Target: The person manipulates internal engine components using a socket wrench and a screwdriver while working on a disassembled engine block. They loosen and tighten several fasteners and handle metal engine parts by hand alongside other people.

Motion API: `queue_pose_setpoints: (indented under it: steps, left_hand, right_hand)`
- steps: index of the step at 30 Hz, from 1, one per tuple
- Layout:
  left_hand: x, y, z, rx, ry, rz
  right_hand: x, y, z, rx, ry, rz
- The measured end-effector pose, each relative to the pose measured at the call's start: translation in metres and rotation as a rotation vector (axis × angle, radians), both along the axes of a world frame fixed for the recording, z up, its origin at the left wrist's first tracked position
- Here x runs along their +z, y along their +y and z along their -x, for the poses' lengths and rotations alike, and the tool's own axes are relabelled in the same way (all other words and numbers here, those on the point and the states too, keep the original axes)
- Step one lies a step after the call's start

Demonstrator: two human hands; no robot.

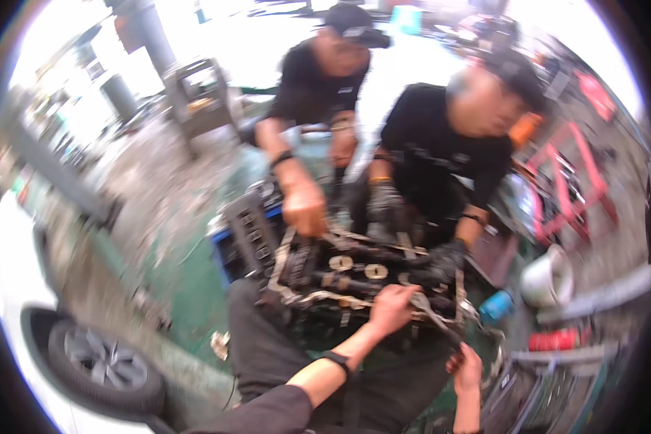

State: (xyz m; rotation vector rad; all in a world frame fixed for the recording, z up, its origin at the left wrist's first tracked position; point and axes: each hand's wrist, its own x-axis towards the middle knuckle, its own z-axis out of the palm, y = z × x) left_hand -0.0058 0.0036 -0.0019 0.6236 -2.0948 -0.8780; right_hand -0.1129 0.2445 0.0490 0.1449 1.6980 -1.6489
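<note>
An engine block with its top open lies in front of my legs. My left hand is closed near the head end of a long metal wrench, over the block's near edge. My right hand grips the wrench's dark handle lower right. Two co-workers face me across the block: one's bare hand reaches onto its far left edge, the other's gloved hands are on its top and right side. The picture is blurred, so small parts are hard to tell.
A grey slotted part stands on a blue box at left. A white car's wheel is at lower left. A white bucket, blue container, red cylinder and red metal frame stand at right; grey posts at left.
</note>
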Motion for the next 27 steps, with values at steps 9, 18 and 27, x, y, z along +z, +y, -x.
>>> queue_pose_setpoints:
  steps: [9, 18, 27]
  left_hand:
    - [-0.009, 0.0, -0.007, -0.005, -0.013, -0.086]
    - [-0.002, -0.006, -0.005, -0.157, 0.011, -0.032]
    - [-0.014, 0.004, -0.004, 0.038, 0.175, 0.1]
  right_hand:
    - [0.009, -0.01, -0.046, 0.326, -0.105, -0.017]
    - [-0.012, -0.062, -0.132, 0.499, -0.25, 0.162]
    - [-0.018, -0.015, -0.061, 0.489, -0.071, 0.086]
